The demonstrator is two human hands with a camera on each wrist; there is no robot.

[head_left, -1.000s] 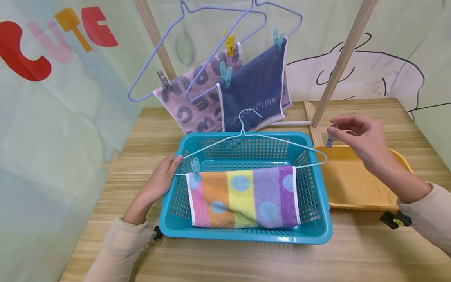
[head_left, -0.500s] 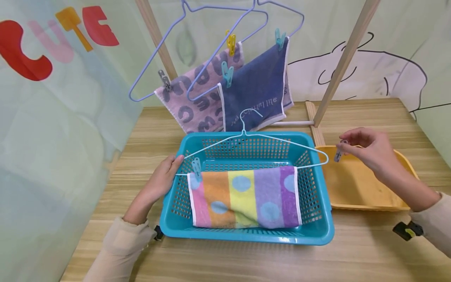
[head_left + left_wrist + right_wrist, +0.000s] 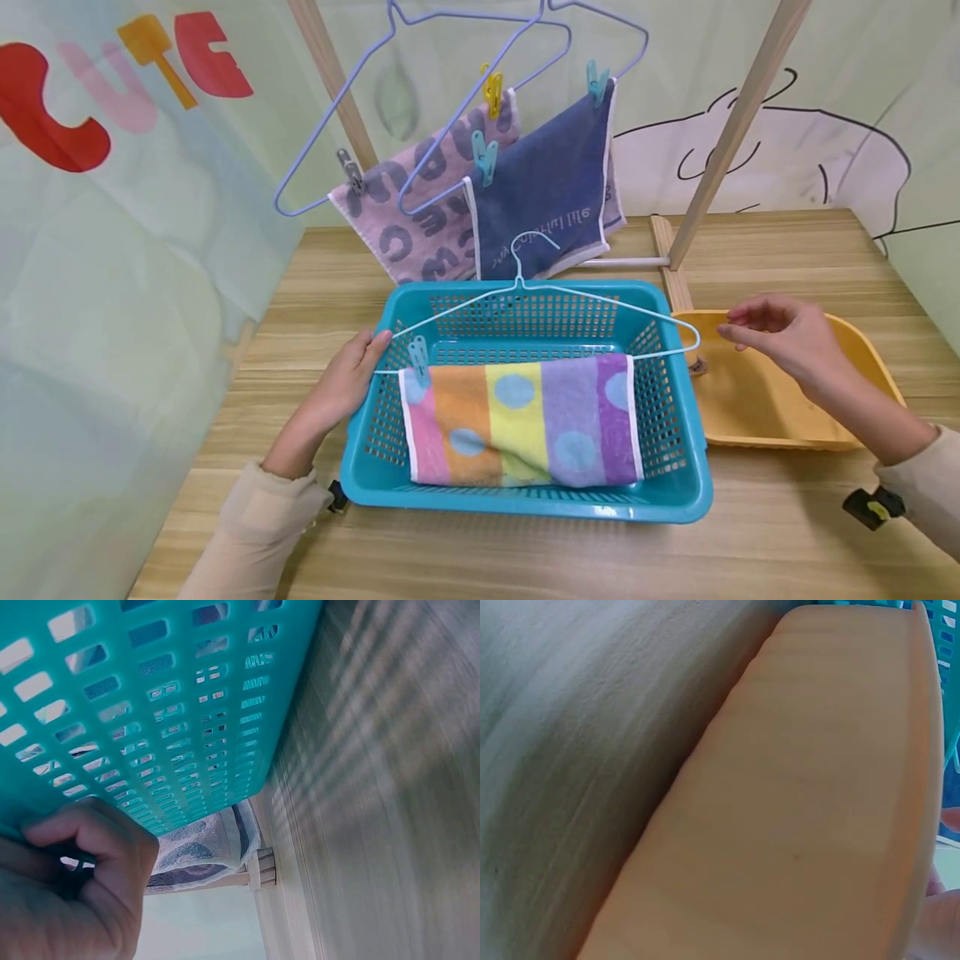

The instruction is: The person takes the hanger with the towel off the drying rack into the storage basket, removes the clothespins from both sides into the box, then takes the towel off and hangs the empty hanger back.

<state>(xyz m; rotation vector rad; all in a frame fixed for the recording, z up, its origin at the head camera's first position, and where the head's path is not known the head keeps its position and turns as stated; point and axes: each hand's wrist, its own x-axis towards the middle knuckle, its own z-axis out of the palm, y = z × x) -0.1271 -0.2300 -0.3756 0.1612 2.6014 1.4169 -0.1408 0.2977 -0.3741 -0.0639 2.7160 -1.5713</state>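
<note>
My left hand (image 3: 348, 375) grips the left corner of a pale blue clothes hanger (image 3: 592, 293) at the rim of a teal basket (image 3: 525, 510); in the left wrist view its fingers curl beside the basket wall. A striped towel (image 3: 517, 421) with blue dots lies over the hanger's lower bar, and a light blue clothespin (image 3: 417, 361) clips its left top corner. The towel's right top corner has no clip. My right hand (image 3: 787, 337) hovers over a yellow tray (image 3: 780, 408), fingers loosely bent and holding nothing. A small clothespin (image 3: 698, 366) lies at the tray's left side, partly hidden by the basket.
Behind the basket, a pink-grey towel (image 3: 420, 208) and a navy towel (image 3: 543, 179) hang by clothespins from purple hangers (image 3: 442, 158). A wooden rack post (image 3: 738, 137) rises behind the tray, its foot on the wooden table (image 3: 810, 250).
The grey clothespin has left my right fingers and now lies in the tray. The right hand has moved slightly down and right over the tray. The left hand keeps its place.
</note>
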